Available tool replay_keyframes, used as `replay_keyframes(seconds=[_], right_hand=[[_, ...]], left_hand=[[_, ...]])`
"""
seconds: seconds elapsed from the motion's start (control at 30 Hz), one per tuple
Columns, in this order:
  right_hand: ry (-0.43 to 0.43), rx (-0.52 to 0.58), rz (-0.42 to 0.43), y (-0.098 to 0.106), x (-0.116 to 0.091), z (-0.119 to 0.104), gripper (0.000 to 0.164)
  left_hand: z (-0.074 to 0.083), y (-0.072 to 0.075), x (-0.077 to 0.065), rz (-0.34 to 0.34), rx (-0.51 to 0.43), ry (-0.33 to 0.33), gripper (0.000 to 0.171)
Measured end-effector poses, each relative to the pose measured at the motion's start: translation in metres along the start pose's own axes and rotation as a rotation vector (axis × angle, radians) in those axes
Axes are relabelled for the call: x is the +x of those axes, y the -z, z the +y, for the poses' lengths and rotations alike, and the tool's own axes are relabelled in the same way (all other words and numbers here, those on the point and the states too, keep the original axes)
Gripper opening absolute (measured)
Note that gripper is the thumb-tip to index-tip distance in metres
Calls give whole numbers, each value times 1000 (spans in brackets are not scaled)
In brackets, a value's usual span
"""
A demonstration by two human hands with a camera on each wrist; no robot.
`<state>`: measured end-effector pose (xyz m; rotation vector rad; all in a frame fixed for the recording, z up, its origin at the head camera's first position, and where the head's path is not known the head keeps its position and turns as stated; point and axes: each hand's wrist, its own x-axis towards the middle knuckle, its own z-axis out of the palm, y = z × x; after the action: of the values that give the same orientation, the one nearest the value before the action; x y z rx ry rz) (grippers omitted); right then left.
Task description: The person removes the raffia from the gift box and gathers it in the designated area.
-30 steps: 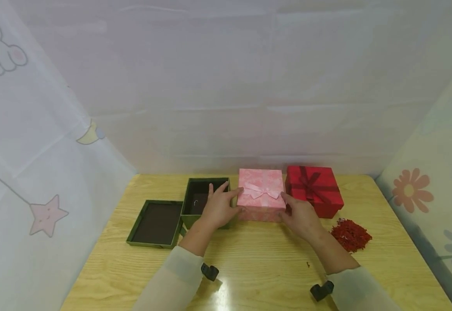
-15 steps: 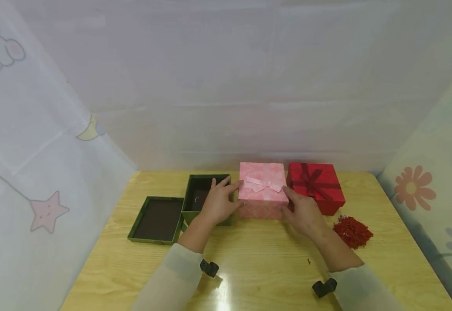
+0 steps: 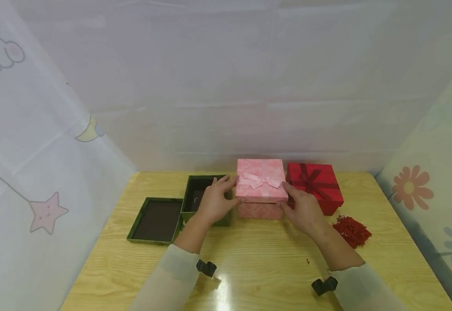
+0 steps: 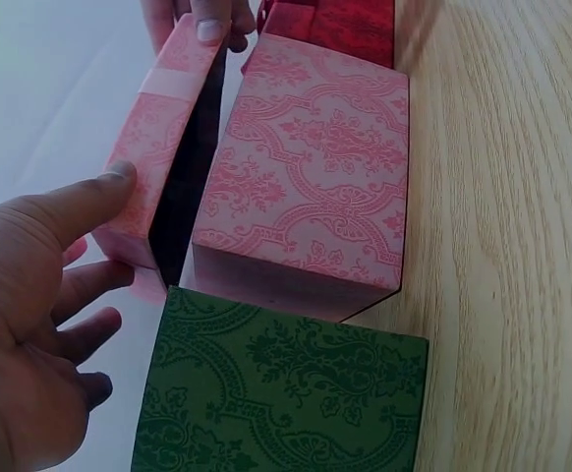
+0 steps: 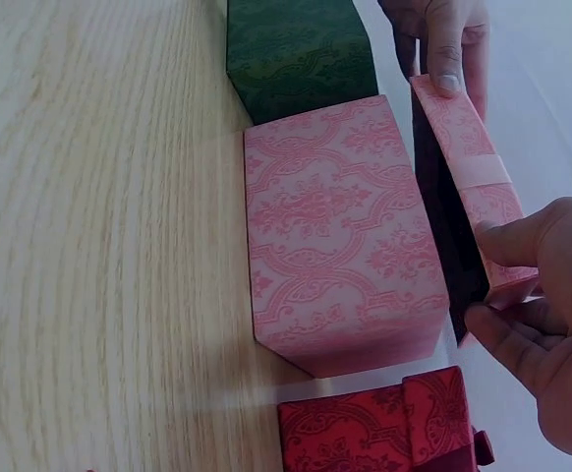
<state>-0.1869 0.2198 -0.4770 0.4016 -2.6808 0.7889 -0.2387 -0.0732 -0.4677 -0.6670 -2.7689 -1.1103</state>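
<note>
A pink patterned gift box (image 3: 260, 210) (image 4: 311, 197) (image 5: 335, 246) stands on the wooden table (image 3: 249, 259). Its pink lid (image 3: 261, 180) (image 4: 158, 157) (image 5: 468, 187), with a pale bow on top, is raised clear of the box, with a dark gap under it. My left hand (image 3: 215, 202) (image 4: 30, 295) grips the lid's left edge between thumb and fingers. My right hand (image 3: 302, 210) (image 5: 532, 324) grips its right edge the same way.
An open dark green box (image 3: 204, 198) (image 4: 276, 393) (image 5: 296, 44) stands just left of the pink one, its green lid (image 3: 156, 221) lying upturned further left. A closed red ribboned box (image 3: 314, 185) (image 5: 384, 428) is on the right, with red paper shreds (image 3: 351, 231) in front of it.
Both hands have lifted the pink lid up off the pink box; a second ago it sat closed on the box.
</note>
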Motion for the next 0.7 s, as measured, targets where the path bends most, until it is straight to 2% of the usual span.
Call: replay_keyframes(seconds=[0.2, 0.37, 0.5, 0.7], right_hand=[[-21, 22, 10, 3, -2, -5, 66], [-15, 70, 47, 4, -1, -8, 65], [8, 135, 88, 5, 0, -10, 62], [37, 229, 160, 6, 0, -13, 55]], left_hand=[[-1, 1, -5, 57, -108, 9, 74], [0, 3, -13, 93, -242, 69, 77], [-1, 3, -17, 129, -300, 114, 80], [-3, 5, -19, 204, -399, 91, 79]])
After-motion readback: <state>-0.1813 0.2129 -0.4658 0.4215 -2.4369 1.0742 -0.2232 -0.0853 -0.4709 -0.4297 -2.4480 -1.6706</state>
